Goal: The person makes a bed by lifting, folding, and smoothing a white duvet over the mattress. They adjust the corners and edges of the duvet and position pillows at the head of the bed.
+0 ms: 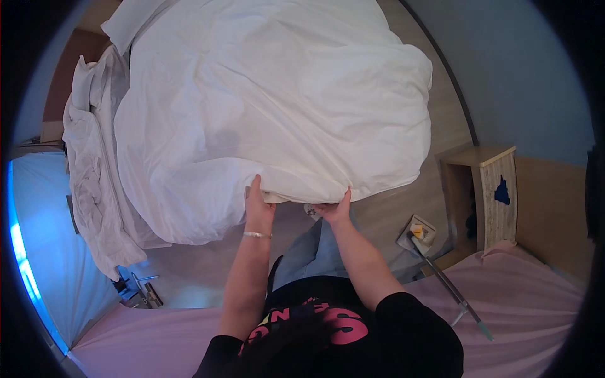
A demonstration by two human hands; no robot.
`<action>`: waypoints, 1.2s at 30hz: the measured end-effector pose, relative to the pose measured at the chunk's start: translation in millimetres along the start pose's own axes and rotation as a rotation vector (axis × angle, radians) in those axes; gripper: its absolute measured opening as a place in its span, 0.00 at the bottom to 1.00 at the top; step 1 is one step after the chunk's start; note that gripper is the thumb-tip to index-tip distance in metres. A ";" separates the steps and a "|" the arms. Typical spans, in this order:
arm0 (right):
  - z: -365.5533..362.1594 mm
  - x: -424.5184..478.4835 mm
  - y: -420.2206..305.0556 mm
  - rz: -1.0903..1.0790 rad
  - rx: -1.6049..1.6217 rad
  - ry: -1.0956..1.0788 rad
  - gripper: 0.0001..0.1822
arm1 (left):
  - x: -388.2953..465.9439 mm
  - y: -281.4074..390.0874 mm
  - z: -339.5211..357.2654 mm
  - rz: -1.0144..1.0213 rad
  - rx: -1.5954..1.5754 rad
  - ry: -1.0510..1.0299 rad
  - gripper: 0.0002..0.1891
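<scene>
A large white duvet (274,104) spreads out in front of me, rumpled, with creases fanning from its near edge. My left hand (260,205) grips that edge, thumb on top and fingers curled underneath; a silver bracelet circles the wrist. To its right, my right hand (336,210) pinches the same edge with the thumb uppermost. Between the hands the edge hangs in a short fold over my legs. Much of the fingers of both hands is hidden by the cloth.
More crumpled white bedding (97,156) hangs at the left, below a pillow (130,23). At right stand a wooden cabinet (498,198) and a long pole (449,283) leaning on pink fabric (529,302), its lower end at a small tray-like object (420,231) on the floor.
</scene>
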State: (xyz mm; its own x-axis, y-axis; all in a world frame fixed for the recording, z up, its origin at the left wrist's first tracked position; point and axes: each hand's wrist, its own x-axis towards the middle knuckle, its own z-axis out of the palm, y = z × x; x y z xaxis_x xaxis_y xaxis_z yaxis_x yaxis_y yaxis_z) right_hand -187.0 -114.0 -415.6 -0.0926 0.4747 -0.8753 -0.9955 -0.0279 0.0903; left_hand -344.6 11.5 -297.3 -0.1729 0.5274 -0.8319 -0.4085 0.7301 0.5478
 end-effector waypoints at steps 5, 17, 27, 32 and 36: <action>11.7 8.5 8.2 -0.076 0.163 -0.243 0.40 | 16.5 4.1 2.3 -0.273 0.336 0.037 0.26; 38.9 9.7 1.2 -0.141 0.292 -0.176 0.33 | 25.9 25.7 -10.3 -0.033 -0.288 -0.029 0.23; 50.5 -12.1 -62.4 -0.469 0.321 -0.282 0.29 | -56.5 52.4 -76.6 -0.074 -0.372 -0.270 0.25; 42.3 -48.3 -107.0 -0.515 0.283 -0.284 0.30 | -88.4 57.3 -80.4 -0.053 -0.328 -0.300 0.24; 43.3 -55.3 -138.8 -0.510 0.190 -0.247 0.30 | -104.6 29.4 -93.0 -0.065 -0.319 -0.326 0.25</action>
State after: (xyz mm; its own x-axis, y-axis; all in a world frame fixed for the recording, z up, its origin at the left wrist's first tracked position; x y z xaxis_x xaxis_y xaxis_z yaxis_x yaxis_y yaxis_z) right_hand -42.8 -98.3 -359.2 0.4256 0.5777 -0.6966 -0.8904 0.4045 -0.2085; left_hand -421.9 -62.6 -202.6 0.1327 0.6314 -0.7640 -0.6733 0.6231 0.3980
